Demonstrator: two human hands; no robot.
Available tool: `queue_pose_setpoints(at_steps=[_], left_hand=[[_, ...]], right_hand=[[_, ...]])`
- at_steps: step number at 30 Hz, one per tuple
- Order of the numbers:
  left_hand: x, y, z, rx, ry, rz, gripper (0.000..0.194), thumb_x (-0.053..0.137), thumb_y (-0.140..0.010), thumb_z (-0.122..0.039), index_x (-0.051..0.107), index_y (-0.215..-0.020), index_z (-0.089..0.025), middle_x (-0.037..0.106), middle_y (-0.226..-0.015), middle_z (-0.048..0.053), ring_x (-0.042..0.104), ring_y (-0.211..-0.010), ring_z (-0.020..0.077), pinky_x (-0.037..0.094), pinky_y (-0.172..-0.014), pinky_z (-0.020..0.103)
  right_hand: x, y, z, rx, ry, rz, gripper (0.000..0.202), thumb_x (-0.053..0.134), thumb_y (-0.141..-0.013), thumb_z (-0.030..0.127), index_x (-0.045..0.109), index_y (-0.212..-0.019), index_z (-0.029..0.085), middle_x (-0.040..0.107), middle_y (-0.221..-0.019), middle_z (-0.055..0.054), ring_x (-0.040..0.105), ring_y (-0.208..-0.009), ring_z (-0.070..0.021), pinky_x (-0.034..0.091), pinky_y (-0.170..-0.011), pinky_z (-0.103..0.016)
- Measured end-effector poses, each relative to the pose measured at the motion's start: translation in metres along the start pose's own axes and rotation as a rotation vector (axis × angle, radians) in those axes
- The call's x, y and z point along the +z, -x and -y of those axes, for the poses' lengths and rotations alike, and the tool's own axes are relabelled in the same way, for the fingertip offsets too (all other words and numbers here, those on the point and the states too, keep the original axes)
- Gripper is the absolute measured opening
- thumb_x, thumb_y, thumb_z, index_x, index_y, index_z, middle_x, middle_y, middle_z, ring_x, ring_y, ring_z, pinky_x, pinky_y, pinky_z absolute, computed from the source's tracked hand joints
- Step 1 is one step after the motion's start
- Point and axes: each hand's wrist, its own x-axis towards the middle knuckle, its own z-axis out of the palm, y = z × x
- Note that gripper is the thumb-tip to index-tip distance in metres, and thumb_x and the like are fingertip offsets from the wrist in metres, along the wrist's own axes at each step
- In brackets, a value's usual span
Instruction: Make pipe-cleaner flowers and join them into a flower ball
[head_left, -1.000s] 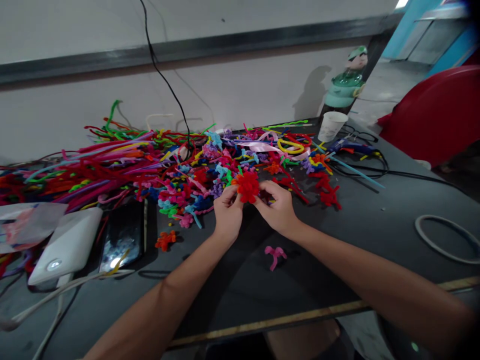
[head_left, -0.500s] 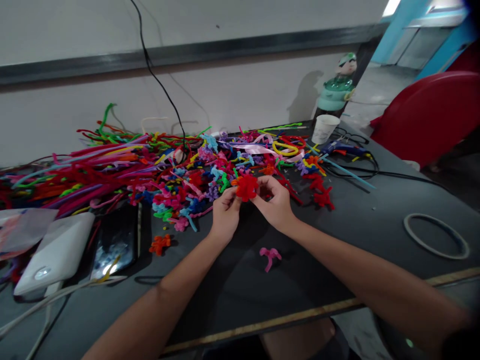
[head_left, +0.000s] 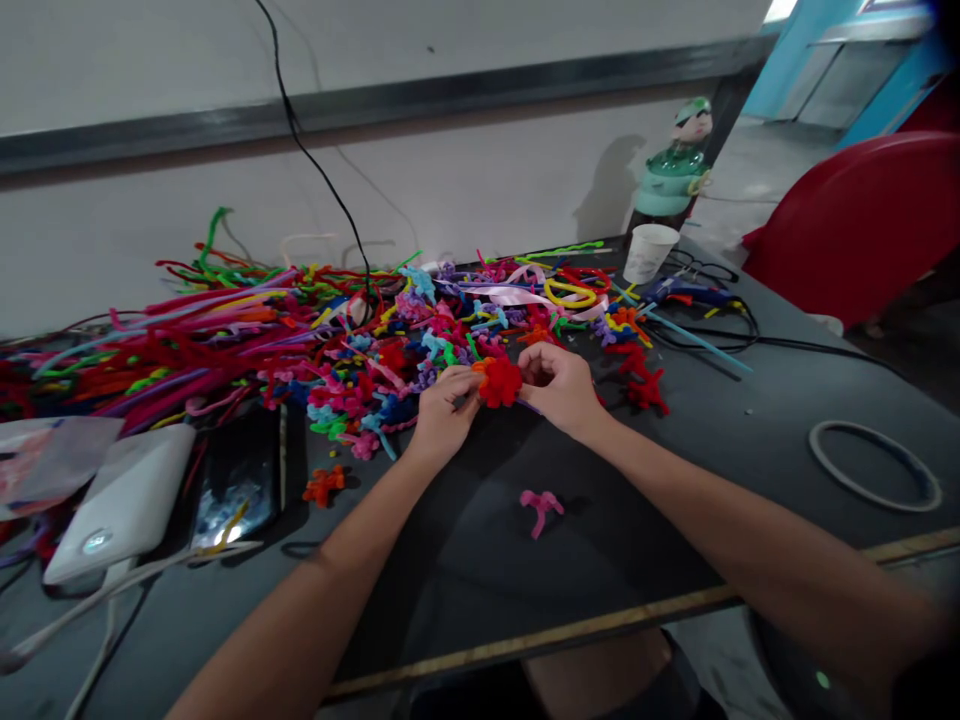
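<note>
A fuzzy red flower-shaped piece [head_left: 500, 384] is held between my two hands above the dark table [head_left: 600, 540]. My left hand [head_left: 445, 412] pinches its left side, where a bit of orange shows. The fingers of my right hand [head_left: 558, 388] are closed at its right edge, and a thin purple piece shows below them. Behind my hands spreads a heap of colourful fuzzy stems and small twisted shapes [head_left: 360, 375]. Nearer me lies a pink twisted piece [head_left: 541, 510], and an orange one [head_left: 325, 485] is left of my left forearm.
At the left are a white power bank [head_left: 124, 500] with a cable and a dark phone [head_left: 236, 480]. A paper cup [head_left: 649, 254], a green bottle figure [head_left: 673, 175], glasses and a blue tool [head_left: 694, 294] stand or lie back right. A ring [head_left: 874, 465] lies at right.
Both hands still hold the red flower. It has turned slightly and shows more orange at its left. My left hand has shifted a little left, and my right hand slightly right.
</note>
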Motion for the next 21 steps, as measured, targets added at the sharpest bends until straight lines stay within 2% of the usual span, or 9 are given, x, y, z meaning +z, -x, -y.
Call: queue_pose_setpoints(at_steps=[5,9,11,14,16,19,21], left_hand=[[0.0,0.001,-0.004,0.021,-0.06,0.053,0.015,0.056,-0.079,-0.016,0.071,-0.078,-0.019,0.068,-0.079,0.005,0.058,-0.084,0.0166,0.047,-0.079,0.03],[0.005,0.004,-0.002,-0.14,-0.014,-0.061,0.011,0.06,-0.074,-0.019,0.071,-0.075,-0.017,0.065,-0.078,0.005,0.059,-0.076,0.0151,0.046,-0.069,0.026],[0.007,0.004,0.001,-0.247,0.065,-0.131,0.011,0.062,-0.073,-0.023,0.071,-0.076,-0.016,0.065,-0.077,0.004,0.059,-0.072,0.0142,0.045,-0.067,0.025],[0.009,0.003,0.006,-0.4,0.231,-0.27,0.021,0.066,-0.072,-0.033,0.07,-0.08,-0.015,0.065,-0.072,0.002,0.057,-0.065,0.0123,0.045,-0.064,0.024],[0.01,0.001,0.008,-0.464,0.314,-0.353,0.027,0.069,-0.069,-0.037,0.07,-0.082,-0.014,0.067,-0.072,0.002,0.056,-0.064,0.0121,0.045,-0.063,0.024],[0.01,0.001,0.009,-0.482,0.343,-0.384,0.03,0.07,-0.066,-0.038,0.07,-0.083,-0.013,0.068,-0.073,0.003,0.057,-0.065,0.0129,0.045,-0.065,0.025],[0.009,0.002,0.01,-0.458,0.307,-0.344,0.029,0.07,-0.067,-0.037,0.071,-0.084,-0.014,0.068,-0.074,0.003,0.058,-0.066,0.0134,0.045,-0.066,0.025]], right_hand=[[0.0,0.003,0.007,0.003,0.132,-0.017,0.017,0.067,-0.061,0.023,0.053,-0.07,0.017,0.051,-0.055,0.005,0.048,-0.051,-0.0091,0.036,-0.049,-0.022],[-0.006,-0.001,0.011,0.068,0.204,0.048,0.019,0.068,-0.062,0.026,0.054,-0.07,0.017,0.054,-0.057,0.003,0.049,-0.052,-0.0093,0.036,-0.05,-0.021],[-0.013,-0.005,0.017,0.123,0.221,0.217,0.023,0.07,-0.063,0.032,0.054,-0.067,0.016,0.054,-0.057,0.003,0.048,-0.051,-0.0086,0.035,-0.049,-0.021],[-0.027,-0.009,0.03,0.215,0.177,0.716,0.031,0.069,-0.066,0.044,0.058,-0.069,0.015,0.054,-0.055,0.003,0.046,-0.049,-0.0072,0.033,-0.047,-0.019],[-0.033,-0.009,0.038,0.296,0.199,1.003,0.038,0.072,-0.062,0.049,0.063,-0.075,0.014,0.055,-0.053,0.004,0.047,-0.047,-0.0069,0.033,-0.046,-0.019],[-0.032,-0.005,0.042,0.429,0.295,1.238,0.047,0.077,-0.055,0.049,0.066,-0.084,0.013,0.062,-0.055,0.002,0.05,-0.046,-0.0076,0.034,-0.043,-0.018],[-0.028,0.001,0.041,0.476,0.267,1.324,0.045,0.076,-0.058,0.045,0.067,-0.089,0.014,0.068,-0.065,-0.001,0.054,-0.05,-0.0089,0.038,-0.044,-0.017]])
